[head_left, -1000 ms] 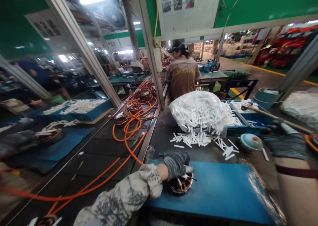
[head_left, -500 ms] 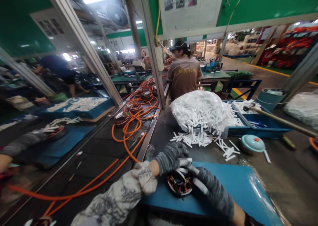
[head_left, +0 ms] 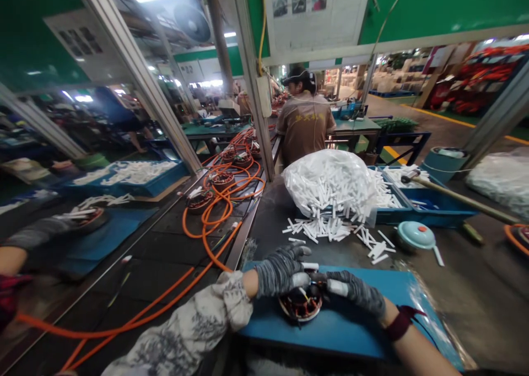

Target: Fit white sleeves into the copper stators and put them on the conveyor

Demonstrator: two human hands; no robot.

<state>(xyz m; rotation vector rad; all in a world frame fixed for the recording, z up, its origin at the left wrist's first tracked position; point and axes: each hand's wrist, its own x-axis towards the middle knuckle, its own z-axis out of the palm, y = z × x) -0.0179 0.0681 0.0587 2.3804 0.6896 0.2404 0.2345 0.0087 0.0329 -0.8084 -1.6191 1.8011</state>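
A ring-shaped motor stator [head_left: 301, 308] with copper windings lies on a blue mat [head_left: 372, 326] in front of me. My left hand [head_left: 283, 270], in a grey striped glove with white-wrapped fingertips, is at its far left rim, fingers curled. A short white tube [head_left: 311, 266] sticks out between those fingers. My right hand [head_left: 357, 290], gloved alike, reaches in from the right, its thumb and fingertips pinched together at the stator's upper right rim. What they pinch is too small to make out. Pale wire ends show inside the ring.
Loose white tubes [head_left: 320, 229] lie beyond the mat, before a plastic bag [head_left: 330, 183] full of them. Blue bins [head_left: 438, 217] and a lidded turquoise bowl [head_left: 416, 235] are at right. Orange cables [head_left: 215, 213] and more stators run along the left. A co-worker's gloved hand [head_left: 39, 232] is far left.
My right hand has flattened and moved up slightly at the stator's right rim, showing more forearm. My left hand has shifted a little left, its index finger lifted. The view has shifted slightly.
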